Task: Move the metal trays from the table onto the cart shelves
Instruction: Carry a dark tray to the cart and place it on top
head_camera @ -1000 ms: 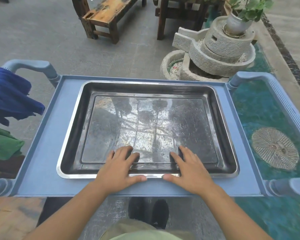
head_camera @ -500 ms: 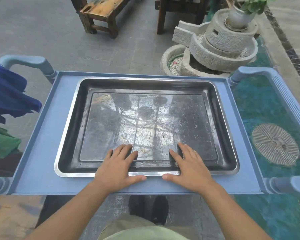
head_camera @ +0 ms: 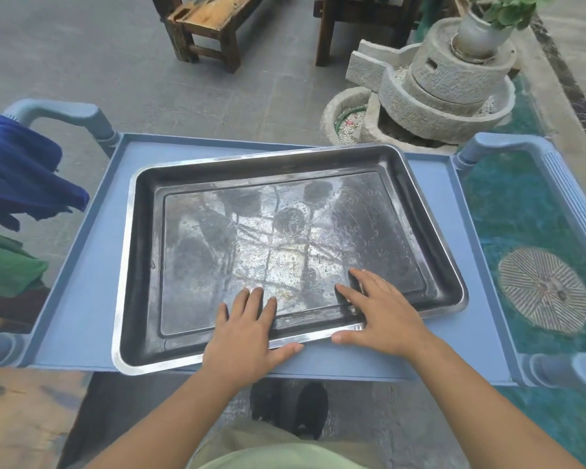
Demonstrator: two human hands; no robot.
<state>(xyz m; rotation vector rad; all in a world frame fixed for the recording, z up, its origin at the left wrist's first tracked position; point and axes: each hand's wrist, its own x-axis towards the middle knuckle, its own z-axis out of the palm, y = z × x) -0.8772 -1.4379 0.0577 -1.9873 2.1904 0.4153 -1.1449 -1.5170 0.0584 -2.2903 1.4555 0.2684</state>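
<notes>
Metal tray (head_camera: 285, 252): centre frame, on blue cart top shelf (head_camera: 82, 299); now skewed, previously square. Left hand (head_camera: 247, 336) and right hand (head_camera: 383, 319): flat, fingers spread, pressing near rim, gripping nothing. Apparently final positioning.

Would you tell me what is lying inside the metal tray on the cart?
The metal tray holds only droplets, reflections and the fingers of both hands. The cart shelf beneath it is covered.

Outdoor courtyard — stone millstone planter (head_camera: 454, 79), wooden bench (head_camera: 210, 25).
</notes>
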